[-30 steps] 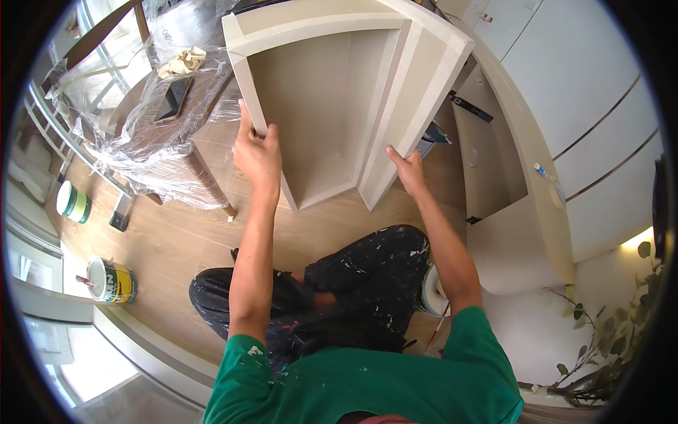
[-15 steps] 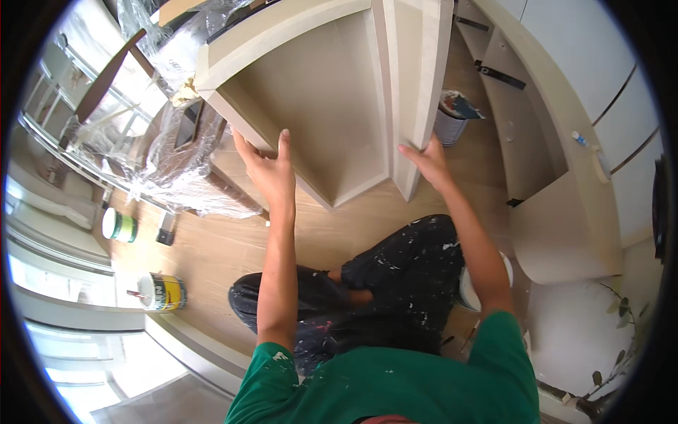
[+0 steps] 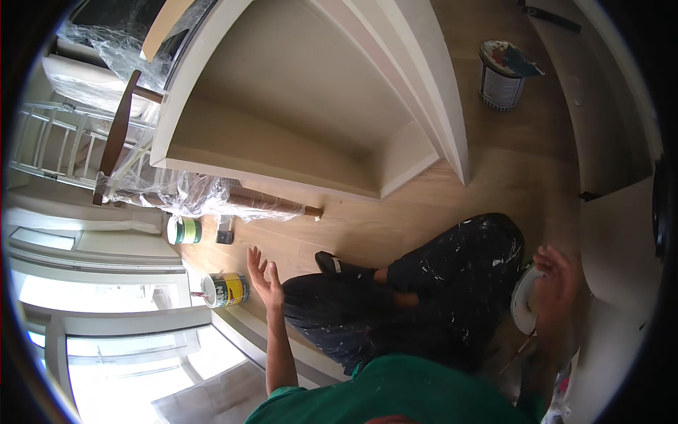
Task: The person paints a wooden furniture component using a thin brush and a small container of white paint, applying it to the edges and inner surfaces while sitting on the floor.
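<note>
The beige cabinet (image 3: 275, 134) with its door (image 3: 431, 78) ajar stands in front of me, touched by neither hand. My left hand (image 3: 265, 283) is raised, palm up and fingers apart, with nothing in it; a paint can (image 3: 229, 289) with a yellow label is nearest to it. Off to the right, my right hand (image 3: 554, 279) is somewhat blurred; its fingers look spread, and I see nothing held. It hovers over or beside a round white tub (image 3: 523, 300), which it partly covers.
A plastic-wrapped chair (image 3: 212, 194) leans left of the cabinet. A green-and-white tub (image 3: 185, 230) and a small dark block (image 3: 224, 232) sit on the wooden floor. Past the cabinet door stands a paint bucket (image 3: 502, 78) with a flat blade on top. A curved beige unit (image 3: 621, 233) borders the right.
Both hands have let go of the cabinet and its door. My left hand has drawn back toward me, and my right has swung out to the right. The whole view has shifted.
</note>
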A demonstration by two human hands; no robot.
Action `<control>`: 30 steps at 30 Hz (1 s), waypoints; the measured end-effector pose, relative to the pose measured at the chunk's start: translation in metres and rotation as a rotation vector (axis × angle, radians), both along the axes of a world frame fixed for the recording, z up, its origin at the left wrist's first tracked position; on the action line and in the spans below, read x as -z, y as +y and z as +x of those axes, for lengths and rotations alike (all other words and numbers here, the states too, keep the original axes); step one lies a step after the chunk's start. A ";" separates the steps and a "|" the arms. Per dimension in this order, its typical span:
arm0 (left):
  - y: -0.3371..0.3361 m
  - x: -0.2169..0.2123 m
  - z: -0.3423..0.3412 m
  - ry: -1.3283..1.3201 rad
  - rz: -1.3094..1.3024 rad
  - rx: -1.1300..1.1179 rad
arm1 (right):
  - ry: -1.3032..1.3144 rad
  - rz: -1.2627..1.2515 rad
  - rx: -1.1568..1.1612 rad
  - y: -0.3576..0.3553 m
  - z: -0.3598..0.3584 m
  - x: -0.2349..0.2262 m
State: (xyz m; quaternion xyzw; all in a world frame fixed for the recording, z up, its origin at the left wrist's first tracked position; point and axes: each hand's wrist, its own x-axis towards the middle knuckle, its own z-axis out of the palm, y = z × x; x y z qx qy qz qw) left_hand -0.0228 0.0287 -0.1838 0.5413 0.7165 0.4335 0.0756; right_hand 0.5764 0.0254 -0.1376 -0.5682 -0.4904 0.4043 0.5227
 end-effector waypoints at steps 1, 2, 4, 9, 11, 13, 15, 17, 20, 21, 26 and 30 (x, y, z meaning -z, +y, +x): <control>-0.010 -0.002 -0.005 0.058 -0.050 -0.043 | 0.005 -0.019 -0.013 -0.004 -0.007 0.010; -0.021 -0.004 -0.010 0.113 -0.091 -0.085 | 0.007 -0.028 -0.025 -0.006 -0.015 0.017; -0.039 0.000 -0.023 0.107 -0.091 -0.170 | 0.031 -0.063 -0.085 -0.002 -0.036 0.022; -0.097 0.033 -0.037 -0.092 -0.316 -0.345 | -0.261 0.032 -0.236 0.015 -0.059 0.017; -0.108 0.054 -0.022 -0.261 -0.336 -0.441 | -0.206 -0.082 -0.202 0.016 -0.061 0.011; -0.120 0.064 0.004 -0.409 -0.241 -0.602 | -0.181 -0.135 -0.194 0.016 -0.063 0.011; -0.127 0.062 0.013 -0.388 -0.247 -0.579 | -0.186 -0.128 -0.197 0.014 -0.063 0.013; -0.132 0.056 0.023 -0.319 -0.226 -0.575 | -0.192 -0.104 -0.203 0.013 -0.064 0.013; -0.117 0.049 0.046 -0.181 -0.171 -0.566 | -0.150 -0.084 -0.198 0.010 -0.060 0.010; -0.109 0.042 0.055 -0.144 -0.147 -0.560 | -0.128 -0.082 -0.182 0.009 -0.055 0.008; -0.087 0.019 0.098 0.021 -0.003 -0.290 | -0.288 -0.061 -0.118 -0.001 -0.012 -0.021; -0.040 0.005 0.160 -0.025 0.115 0.180 | -0.582 0.000 -0.070 -0.026 0.040 -0.041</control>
